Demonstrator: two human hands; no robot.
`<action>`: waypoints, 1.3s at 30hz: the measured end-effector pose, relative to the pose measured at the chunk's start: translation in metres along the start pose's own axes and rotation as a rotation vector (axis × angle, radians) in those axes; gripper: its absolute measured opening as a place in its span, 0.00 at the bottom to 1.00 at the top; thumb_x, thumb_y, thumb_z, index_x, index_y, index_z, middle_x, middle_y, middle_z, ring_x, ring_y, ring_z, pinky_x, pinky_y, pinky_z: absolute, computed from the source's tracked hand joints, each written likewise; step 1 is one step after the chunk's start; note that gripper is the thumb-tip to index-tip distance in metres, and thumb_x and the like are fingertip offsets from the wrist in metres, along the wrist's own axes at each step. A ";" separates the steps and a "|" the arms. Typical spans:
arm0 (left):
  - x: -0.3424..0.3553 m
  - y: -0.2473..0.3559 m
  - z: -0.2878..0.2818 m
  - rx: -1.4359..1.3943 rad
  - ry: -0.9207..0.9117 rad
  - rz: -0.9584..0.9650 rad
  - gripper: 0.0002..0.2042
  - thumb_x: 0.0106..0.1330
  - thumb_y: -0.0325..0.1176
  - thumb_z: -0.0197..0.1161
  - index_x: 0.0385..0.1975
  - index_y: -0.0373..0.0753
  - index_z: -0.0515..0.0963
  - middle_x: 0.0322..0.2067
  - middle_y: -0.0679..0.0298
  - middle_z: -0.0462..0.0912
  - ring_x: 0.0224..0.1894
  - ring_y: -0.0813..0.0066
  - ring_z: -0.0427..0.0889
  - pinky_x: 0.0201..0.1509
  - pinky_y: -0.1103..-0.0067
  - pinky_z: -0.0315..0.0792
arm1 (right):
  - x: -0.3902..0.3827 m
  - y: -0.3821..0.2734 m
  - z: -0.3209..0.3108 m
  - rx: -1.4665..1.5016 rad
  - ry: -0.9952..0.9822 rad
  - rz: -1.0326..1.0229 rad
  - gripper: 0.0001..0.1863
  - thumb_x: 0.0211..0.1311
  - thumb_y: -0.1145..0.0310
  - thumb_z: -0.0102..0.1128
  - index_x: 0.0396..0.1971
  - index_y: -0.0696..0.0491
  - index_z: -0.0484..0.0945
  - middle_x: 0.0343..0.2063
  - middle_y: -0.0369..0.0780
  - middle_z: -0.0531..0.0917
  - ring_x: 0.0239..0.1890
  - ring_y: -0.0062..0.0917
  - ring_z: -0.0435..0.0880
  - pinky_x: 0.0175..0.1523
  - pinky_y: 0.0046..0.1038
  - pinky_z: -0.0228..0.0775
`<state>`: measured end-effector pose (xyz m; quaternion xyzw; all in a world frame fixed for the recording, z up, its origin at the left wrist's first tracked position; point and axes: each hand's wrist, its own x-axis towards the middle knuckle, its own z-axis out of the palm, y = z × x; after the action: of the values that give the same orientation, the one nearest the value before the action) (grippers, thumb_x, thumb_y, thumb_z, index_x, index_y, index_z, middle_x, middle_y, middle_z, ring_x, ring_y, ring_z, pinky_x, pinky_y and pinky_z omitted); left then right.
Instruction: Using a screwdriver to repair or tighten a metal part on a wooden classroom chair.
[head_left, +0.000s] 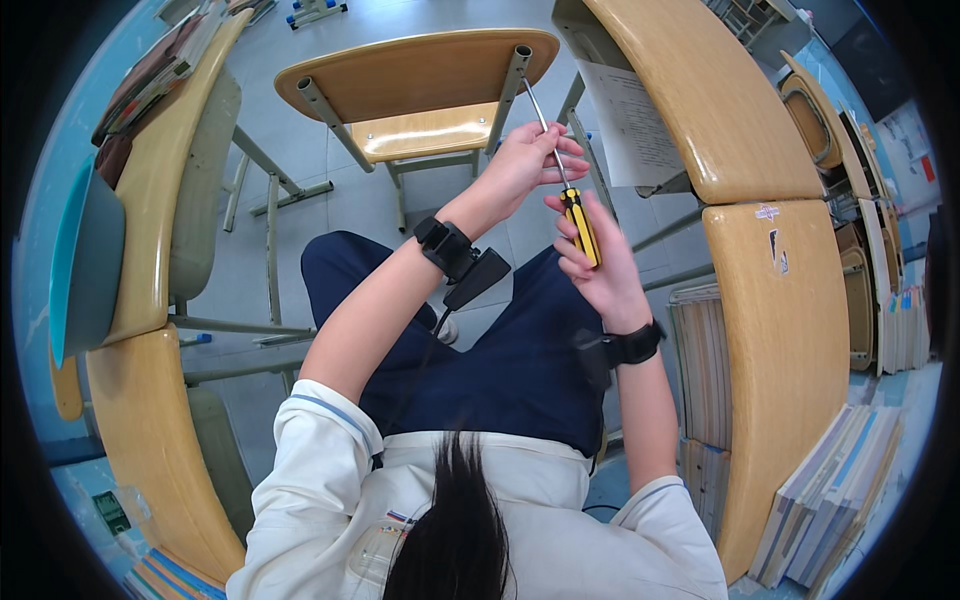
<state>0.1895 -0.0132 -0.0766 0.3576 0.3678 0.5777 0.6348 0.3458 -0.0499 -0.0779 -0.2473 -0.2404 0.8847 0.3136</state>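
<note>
A screwdriver (580, 229) with a yellow and black handle and a long metal shaft slants up and away from me. My right hand (600, 265) is wrapped round its handle. Higher up, my left hand (525, 165) pinches the shaft between thumb and fingertips, the other fingers held out loosely. The tip of the shaft reaches the right metal tube (515, 75) of a chair, just below the tube's open end. The chair's wooden backrest (410, 75) faces me, with its seat (430, 132) behind it. Whether a screw sits at the tip is too small to tell.
Wooden desks (780, 330) stand close on my right, with stacked books (705, 350) beneath and a printed sheet (630, 125) hanging off one. On my left are more desks (150, 400) and a teal basin (88, 260). Metal desk legs (272, 240) stand on the tiled floor.
</note>
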 end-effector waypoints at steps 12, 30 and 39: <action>0.002 -0.001 0.004 0.040 0.000 -0.015 0.13 0.70 0.35 0.39 0.44 0.31 0.62 0.36 0.55 0.74 0.37 0.66 0.79 0.43 0.74 0.76 | 0.005 0.012 0.002 -0.958 0.260 -0.499 0.11 0.63 0.66 0.47 0.36 0.60 0.70 0.19 0.42 0.73 0.15 0.31 0.69 0.18 0.27 0.59; 0.009 0.013 -0.022 -0.029 0.020 0.002 0.21 0.68 0.44 0.44 0.47 0.29 0.63 0.42 0.52 0.72 0.45 0.66 0.75 0.51 0.73 0.72 | -0.006 0.010 -0.006 -0.961 0.376 -0.507 0.16 0.66 0.61 0.44 0.31 0.59 0.75 0.14 0.28 0.66 0.10 0.06 0.56 0.12 0.14 0.43; 0.041 0.031 -0.026 -0.092 0.181 0.079 0.18 0.67 0.40 0.47 0.43 0.28 0.66 0.40 0.55 0.71 0.45 0.68 0.74 0.52 0.74 0.72 | -0.030 0.022 -0.023 -0.616 0.397 -0.261 0.19 0.68 0.58 0.39 0.34 0.58 0.73 0.15 0.29 0.66 0.08 0.07 0.55 0.12 0.12 0.43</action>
<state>0.1547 0.0312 -0.0639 0.2888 0.3825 0.6485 0.5915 0.3703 -0.0789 -0.0994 -0.4638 -0.4587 0.6587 0.3749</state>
